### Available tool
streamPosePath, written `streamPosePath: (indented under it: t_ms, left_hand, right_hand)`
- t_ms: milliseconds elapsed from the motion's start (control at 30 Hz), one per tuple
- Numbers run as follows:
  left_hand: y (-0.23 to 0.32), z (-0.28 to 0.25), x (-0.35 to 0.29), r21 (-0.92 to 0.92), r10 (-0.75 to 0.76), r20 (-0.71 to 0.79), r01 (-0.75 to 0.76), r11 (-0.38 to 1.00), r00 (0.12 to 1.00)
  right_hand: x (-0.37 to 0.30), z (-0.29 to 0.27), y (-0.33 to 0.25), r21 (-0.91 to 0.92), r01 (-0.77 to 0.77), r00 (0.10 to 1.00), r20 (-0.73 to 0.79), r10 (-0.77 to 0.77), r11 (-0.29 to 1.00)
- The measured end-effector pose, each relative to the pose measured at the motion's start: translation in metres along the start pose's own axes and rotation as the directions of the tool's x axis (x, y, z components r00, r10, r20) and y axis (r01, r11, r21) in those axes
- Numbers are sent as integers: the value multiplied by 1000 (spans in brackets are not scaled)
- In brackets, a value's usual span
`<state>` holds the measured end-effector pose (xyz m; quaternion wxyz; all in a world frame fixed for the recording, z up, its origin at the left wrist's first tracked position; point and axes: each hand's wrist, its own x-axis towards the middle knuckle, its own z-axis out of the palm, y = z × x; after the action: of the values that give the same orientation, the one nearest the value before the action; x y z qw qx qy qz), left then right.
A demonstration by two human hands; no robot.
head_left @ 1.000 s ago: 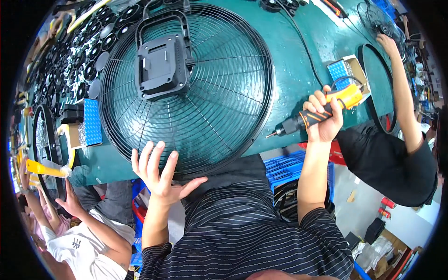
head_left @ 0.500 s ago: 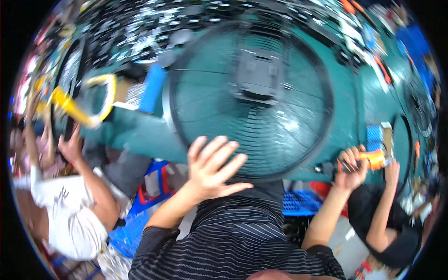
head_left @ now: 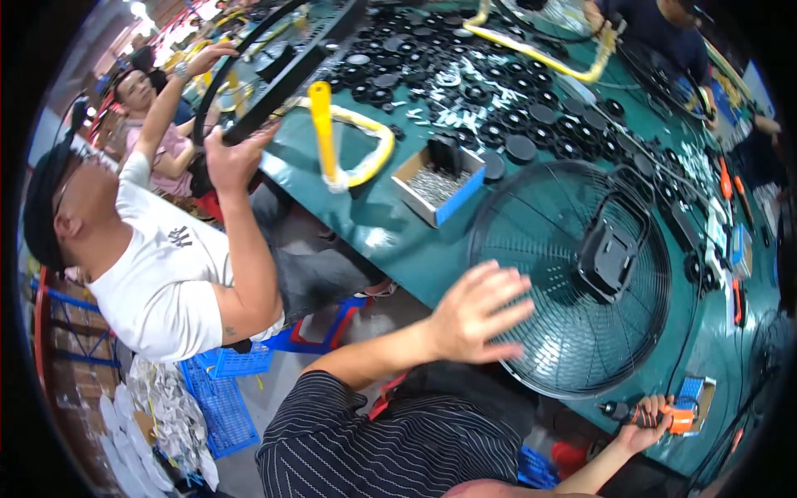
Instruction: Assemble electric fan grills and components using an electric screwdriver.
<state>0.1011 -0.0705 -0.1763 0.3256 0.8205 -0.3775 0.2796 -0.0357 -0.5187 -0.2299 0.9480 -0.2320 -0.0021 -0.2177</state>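
A round black wire fan guard (head_left: 540, 332) lies on the green table in front of me. On it sits a black plastic housing (head_left: 604, 274), right of the guard's middle. My left hand (head_left: 480, 317) is open, fingers spread, over the guard's near left rim; whether it touches the wire I cannot tell. Near the table's front edge at the right, my right hand (head_left: 641, 430) is wrapped round the grip of an orange and black power drill (head_left: 681, 420). The drill's chuck points left, just beyond the guard's near rim.
A box of screws (head_left: 440, 184) stands left of the guard, beside a yellow tubular frame (head_left: 322, 124). Black round knobs (head_left: 573, 133) and silver hardware cover the far table. At left, a co-worker (head_left: 178, 257) in white holds up a black ring-shaped frame (head_left: 274, 91).
My view has swung left, so the guard and both hands appear farther right. The co-worker at left now holds the black frame up. The drill remains in my right hand; my left stays open.
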Motion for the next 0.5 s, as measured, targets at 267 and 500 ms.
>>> streamPosePath:
  t_ms: [267, 500]
  left_hand:
    - [-149, -69, 56, 474, -467, 162, 347, 809, 869]
    - [-165, -54, 84, 717, -714, 473, 247, 652, 516]
  right_hand:
    - [2, -7, -6, -46, 1, 1000, 10, -1, 999]
    - [4, -8, -3, -84, 41, 999, -11, -42, 996]
